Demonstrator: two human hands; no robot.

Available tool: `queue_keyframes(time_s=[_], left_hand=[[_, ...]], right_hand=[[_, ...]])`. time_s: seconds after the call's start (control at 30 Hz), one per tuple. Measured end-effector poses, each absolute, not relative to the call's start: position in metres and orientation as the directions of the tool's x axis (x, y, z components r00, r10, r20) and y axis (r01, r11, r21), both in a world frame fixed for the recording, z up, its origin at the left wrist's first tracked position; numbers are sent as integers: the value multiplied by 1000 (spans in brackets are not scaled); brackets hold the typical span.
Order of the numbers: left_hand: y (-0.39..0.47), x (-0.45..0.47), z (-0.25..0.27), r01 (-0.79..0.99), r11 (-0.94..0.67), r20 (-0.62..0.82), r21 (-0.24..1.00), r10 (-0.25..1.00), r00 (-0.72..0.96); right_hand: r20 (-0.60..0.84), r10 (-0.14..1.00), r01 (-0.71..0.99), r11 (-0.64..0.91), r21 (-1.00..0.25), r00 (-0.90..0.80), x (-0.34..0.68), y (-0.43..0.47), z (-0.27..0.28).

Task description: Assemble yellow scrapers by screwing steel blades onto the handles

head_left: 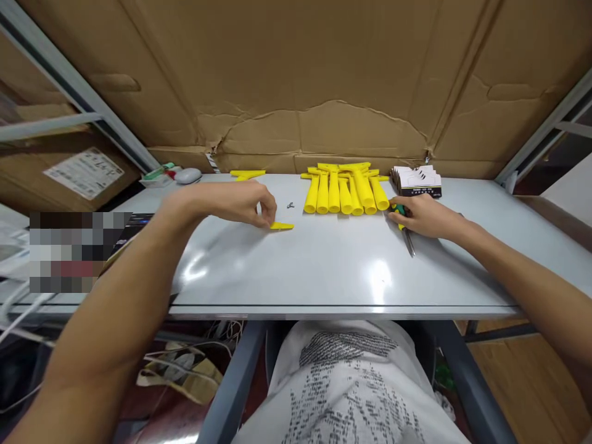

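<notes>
My left hand (240, 203) is closed in a pinch at the end of a small flat yellow plastic piece (283, 226), which lies low over the white tabletop. A few tiny metal screws (290, 205) lie just beyond it. My right hand (423, 214) is wrapped round the green-and-yellow handle of a screwdriver (407, 239), whose metal shaft points down toward the front edge. Beside that hand, several yellow T-shaped plastic handles (345, 197) lie in a row with their hollow round ends toward me. Another yellow piece (247, 174) rests at the back left.
A stack of printed cards or small boxes (419, 180) stands at the back right. At the back left are a grey computer mouse (187, 176) and a small container (157, 177). A cardboard wall (314, 74) closes off the back of the table (296, 277).
</notes>
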State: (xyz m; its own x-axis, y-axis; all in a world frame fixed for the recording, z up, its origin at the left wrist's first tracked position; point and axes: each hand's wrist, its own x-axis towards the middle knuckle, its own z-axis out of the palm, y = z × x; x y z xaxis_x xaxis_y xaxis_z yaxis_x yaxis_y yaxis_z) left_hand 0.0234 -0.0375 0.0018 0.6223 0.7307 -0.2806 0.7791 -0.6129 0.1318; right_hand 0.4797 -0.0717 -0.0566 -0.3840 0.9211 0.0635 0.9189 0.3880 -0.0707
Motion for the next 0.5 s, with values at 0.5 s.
queue_keyframes(time_s=[0.5], left_hand=[[-32, 25, -4, 862, -499, -317, 91, 806, 500]], right_hand=[[63, 916, 915, 399, -58, -396, 483, -70, -59]])
